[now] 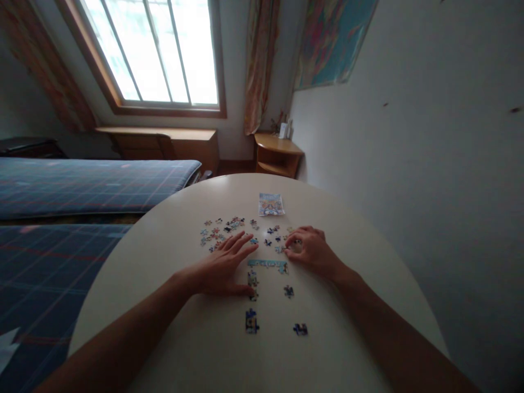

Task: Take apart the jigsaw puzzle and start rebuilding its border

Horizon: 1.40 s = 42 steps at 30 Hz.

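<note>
Right of the joined puzzle strip (264, 263), the right hand (305, 250) curls by a small piece (279, 249); whether it pinches anything, I cannot tell. Left of the strip, the left hand (223, 268) spreads loosely, thumb over the column of pieces (252, 278), fingers reaching toward loose pieces (215, 235) beyond the strip. Farther beyond it lies a picture card (271, 204).

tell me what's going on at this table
A person is handling jigsaw pieces on a pale round table. The left hand lies spread out, its thumb at the pieces below the left end of a joined strip. The right hand is curled, fingertips at a small pale piece; whether it grips it is unclear. Loose pieces lie scattered beyond the left hand, and a picture sheet lies farther back.
</note>
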Available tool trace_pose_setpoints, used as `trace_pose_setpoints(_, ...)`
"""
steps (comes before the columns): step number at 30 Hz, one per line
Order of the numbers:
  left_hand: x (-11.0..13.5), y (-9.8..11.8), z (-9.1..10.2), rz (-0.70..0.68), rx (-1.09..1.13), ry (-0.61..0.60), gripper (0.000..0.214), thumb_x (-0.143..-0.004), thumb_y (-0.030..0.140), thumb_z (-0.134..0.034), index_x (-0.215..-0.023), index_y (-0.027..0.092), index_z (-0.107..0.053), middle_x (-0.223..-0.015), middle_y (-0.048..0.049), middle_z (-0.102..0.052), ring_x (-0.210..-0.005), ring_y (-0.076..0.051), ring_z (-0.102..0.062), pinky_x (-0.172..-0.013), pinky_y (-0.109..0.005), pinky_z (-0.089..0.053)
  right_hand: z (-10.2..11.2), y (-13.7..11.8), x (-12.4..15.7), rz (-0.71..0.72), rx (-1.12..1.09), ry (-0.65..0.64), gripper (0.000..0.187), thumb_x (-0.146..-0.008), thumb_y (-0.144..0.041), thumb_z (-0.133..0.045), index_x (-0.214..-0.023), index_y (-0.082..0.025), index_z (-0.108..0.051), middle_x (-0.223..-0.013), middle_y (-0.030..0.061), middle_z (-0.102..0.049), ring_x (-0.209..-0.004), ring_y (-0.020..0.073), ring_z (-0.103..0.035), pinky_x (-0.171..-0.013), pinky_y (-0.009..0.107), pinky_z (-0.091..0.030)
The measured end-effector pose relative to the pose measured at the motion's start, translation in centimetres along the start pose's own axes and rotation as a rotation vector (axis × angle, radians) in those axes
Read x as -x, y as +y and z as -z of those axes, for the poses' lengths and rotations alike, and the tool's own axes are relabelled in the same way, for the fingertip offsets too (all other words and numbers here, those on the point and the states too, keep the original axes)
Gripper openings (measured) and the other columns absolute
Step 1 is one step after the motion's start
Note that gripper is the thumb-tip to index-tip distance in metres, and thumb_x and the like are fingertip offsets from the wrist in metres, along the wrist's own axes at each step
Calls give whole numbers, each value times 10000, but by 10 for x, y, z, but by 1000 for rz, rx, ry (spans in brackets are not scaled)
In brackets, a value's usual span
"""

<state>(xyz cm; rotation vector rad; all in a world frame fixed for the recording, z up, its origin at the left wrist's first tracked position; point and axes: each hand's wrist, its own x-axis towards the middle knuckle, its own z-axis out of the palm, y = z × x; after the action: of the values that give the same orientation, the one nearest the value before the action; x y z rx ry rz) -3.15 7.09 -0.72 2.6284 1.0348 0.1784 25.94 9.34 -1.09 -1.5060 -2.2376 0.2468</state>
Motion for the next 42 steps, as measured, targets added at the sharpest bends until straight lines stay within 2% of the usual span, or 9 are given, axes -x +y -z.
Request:
trace_pose_setpoints(6, 0, 0, -2, -10, -10, 10, 978, -758, 745, -608, -1523, 229, -281, -1632, -130, -149, -1496, -374, -55, -1189, -562, -184, 6, -5, 0, 41, 40, 2, 79, -736, -273, -734, -811, -247, -735, -925, 63, -752, -1075, 301, -613, -965, 513, -338)
trace_pose_setpoints(12, 2, 1, 0, -4, -7, -10, 984, -749, 754, -607, -1523, 241, -280, -1635, -132, -128, -1492, -395, -46, -1175, -592, -191, 14, -9, 4, 112, 2, 52, 109, -753, -227, -738, -858, -258, -733, -886, 29, -760, -1001, 266, -640, -915, 444, -416)
trace_pose_setpoints(18, 2, 6, 3, 9, -19, -49, 1013, -732, 771, -606, -1522, 223, -285, -1638, -139, -103, -1496, -384, -12, -1183, -577, -175, 18, -36, 14, 283, -27, 66, 96, -778, -237, -737, -869, -264, -728, -887, 8, -762, -1000, 246, -643, -912, 412, -379)
trace_pose_setpoints(26, 7, 2, 3, -2, 12, -73, 1095, -679, 790, -642, -1545, 267, -223, -1644, -116, -81, -1492, -398, -11, -1181, -590, -157, 2, -71, 29, 528, -62, -26, 42, -808, -306, -728, -804, -267, -713, -823, -15, -749, -919, 191, -655, -915, 371, -336)
trace_pose_setpoints(35, 10, -14, 7, 29, -7, -35, 1081, -677, 713, -709, -1539, 269, -230, -1636, -136, -115, -1492, -397, -9, -1179, -606, -110, -11, -74, 31, 600, -49, -86, 53, -824, -329, -719, -820, -277, -725, -815, -24, -752, -934, 178, -648, -894, 355, -322)
trace_pose_setpoints(42, 9, -14, 7, 52, -18, -82, 1049, -718, 717, -666, -1545, 258, -212, -1641, -133, -84, -1492, -395, -4, -1177, -597, -116, -14, -75, 31, 620, -55, -98, 57, -837, -326, -715, -826, -271, -725, -818, -35, -755, -928, 176, -641, -899, 353, -309)
